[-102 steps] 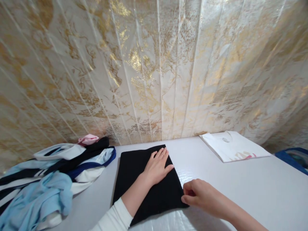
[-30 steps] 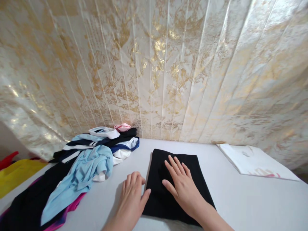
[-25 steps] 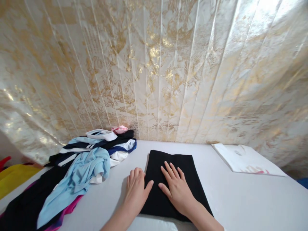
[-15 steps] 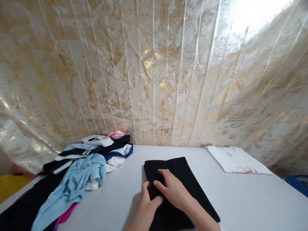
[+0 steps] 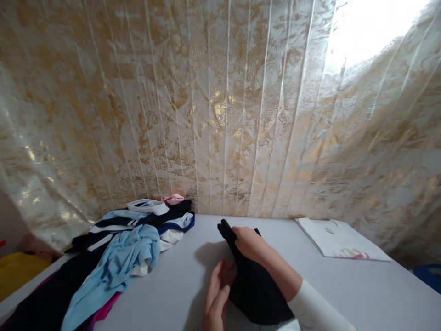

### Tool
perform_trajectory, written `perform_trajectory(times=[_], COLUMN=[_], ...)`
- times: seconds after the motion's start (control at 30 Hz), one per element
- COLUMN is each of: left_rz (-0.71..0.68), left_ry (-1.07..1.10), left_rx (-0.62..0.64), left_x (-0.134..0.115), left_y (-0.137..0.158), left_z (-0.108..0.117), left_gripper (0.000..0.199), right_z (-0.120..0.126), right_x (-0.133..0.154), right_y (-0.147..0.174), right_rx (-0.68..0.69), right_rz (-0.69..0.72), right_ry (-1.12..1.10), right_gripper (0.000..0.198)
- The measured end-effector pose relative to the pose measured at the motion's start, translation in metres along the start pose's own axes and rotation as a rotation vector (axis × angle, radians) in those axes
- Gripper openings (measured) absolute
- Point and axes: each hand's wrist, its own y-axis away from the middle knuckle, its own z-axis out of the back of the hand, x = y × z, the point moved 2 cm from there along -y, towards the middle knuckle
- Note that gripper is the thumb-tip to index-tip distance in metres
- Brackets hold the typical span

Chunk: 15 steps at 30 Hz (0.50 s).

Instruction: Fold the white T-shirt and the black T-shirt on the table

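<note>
A folded black garment [image 5: 258, 289] is lifted and tilted above the table, its left edge raised and showing doubled layers at the top. My right hand [image 5: 251, 242] is closed around its upper part, fingers wrapped over the fold. Beside the garment's lower left edge is my left hand [image 5: 217, 292], with its fingers curved and apart from the thumb. The left fingertips lie close to the cloth; whether they touch it I cannot tell.
On the left of the white table [image 5: 165, 294] lies a heap of clothes, with a light blue garment [image 5: 120, 257] on top. A folded white T-shirt [image 5: 344, 239] lies at the back right. Behind the table hangs a shiny gold-patterned curtain [image 5: 220, 115].
The black garment lay flat under both hands and is now lifted and tilted. My right hand has moved up and closed on its upper part. My left hand has come away from its top surface.
</note>
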Motion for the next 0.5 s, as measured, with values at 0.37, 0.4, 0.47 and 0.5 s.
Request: perform_trajectory(times=[0.37, 0.4, 0.47, 0.5], left_rz=[-0.395, -0.339, -0.186, -0.116], left_ry=[-1.369, -1.476, -1.642, -1.699], left_rx=[0.013, 0.03, 0.1, 0.137], left_x=[-0.078, -0.08, -0.08, -0.079], left_y=[-0.033, -0.036, -0.038, -0.037], left_z=[-0.004, -0.002, 0.003, 0.004], left_gripper=[0.044, 0.043, 0.041, 0.041], right_z=[0.048, 0.034, 0.009, 0.0], right_x=[-0.091, -0.108, -0.139, -0.152], right_y=[0.028, 0.034, 0.046, 0.052], right_rx=[-0.21, -0.211, -0.218, -0.226], right_rz=[-0.21, -0.279, -0.427, -0.455], right_ry=[-0.803, -0.703, -0.504, -0.465], right_gripper=[0.049, 0.05, 0.058, 0.061])
